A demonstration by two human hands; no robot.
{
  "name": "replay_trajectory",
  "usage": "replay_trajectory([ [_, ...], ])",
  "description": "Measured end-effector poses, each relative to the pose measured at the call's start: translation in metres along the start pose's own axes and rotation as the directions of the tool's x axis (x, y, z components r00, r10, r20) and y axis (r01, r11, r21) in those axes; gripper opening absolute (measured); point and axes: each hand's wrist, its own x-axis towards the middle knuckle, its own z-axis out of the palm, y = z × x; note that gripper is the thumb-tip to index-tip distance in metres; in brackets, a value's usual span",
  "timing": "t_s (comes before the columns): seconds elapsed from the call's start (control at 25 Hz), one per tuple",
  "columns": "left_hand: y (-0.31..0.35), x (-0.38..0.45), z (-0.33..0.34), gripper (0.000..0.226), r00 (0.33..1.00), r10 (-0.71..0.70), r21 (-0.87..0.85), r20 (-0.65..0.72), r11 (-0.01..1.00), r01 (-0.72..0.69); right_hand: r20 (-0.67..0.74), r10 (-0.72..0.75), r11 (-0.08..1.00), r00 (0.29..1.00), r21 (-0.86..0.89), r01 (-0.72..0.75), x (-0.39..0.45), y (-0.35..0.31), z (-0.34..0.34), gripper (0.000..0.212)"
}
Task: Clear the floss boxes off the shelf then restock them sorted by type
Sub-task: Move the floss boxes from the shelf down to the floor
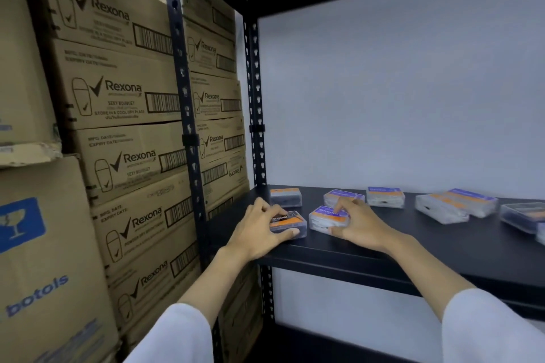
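Both hands were on the black shelf (442, 247), each on a floss box near its front left corner. The left hand (259, 230) gripped a dark-topped floss box (290, 224), fingers curled over its top and the thumb pressed along its near edge. The right hand (358, 225) held a purple-and-orange box (326, 219) just to the right of the first, fingers bent over the lid and the thumb against the near side; the two boxes sat close together, nearly touching. Farther back lay a dark box with an orange label (285, 196) near the left upright (256, 103), then a purple-topped box (342, 197) partly hidden behind the right hand, and another purple box (385, 197) close to the white back wall (413, 97). To the right, two clear boxes (455, 206) rested against each other, and a dark one (523, 216) sat at the frame's right edge. Stacked Rexona cartons (118, 103) filled the left side. White sleeves (486, 330) covered both forearms.
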Motion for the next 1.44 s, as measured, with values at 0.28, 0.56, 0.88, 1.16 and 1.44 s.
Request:
replay_trajectory([
  [0.28,0.037,-0.041,-0.002,0.053,0.997,-0.040,-0.176,0.066,0.983,0.051,-0.016,0.050,0.997,0.999,0.062,-0.049,-0.078,-0.009,-0.030,0.035],
  [0.56,0.088,-0.130,0.012,0.062,0.999,-0.036,-0.302,0.004,0.953,0.036,-0.138,0.009,0.994,0.990,0.109,0.006,-0.183,-0.015,-0.035,0.050],
  [0.88,0.092,-0.220,0.164,0.073,0.946,-0.250,-0.281,0.206,0.911,0.301,-0.019,0.162,0.983,0.987,0.095,-0.160,-0.285,0.078,0.067,0.068],
  [1.16,0.042,-0.289,0.328,0.071,0.770,-0.418,-0.023,0.483,0.872,0.488,0.181,0.385,0.916,0.905,0.040,-0.398,-0.330,0.189,0.191,0.069],
  [1.44,-0.026,-0.342,0.447,0.071,0.586,-0.483,0.068,0.651,0.806,0.588,0.335,0.458,0.864,0.823,0.051,-0.501,-0.347,0.262,0.307,0.072],
])
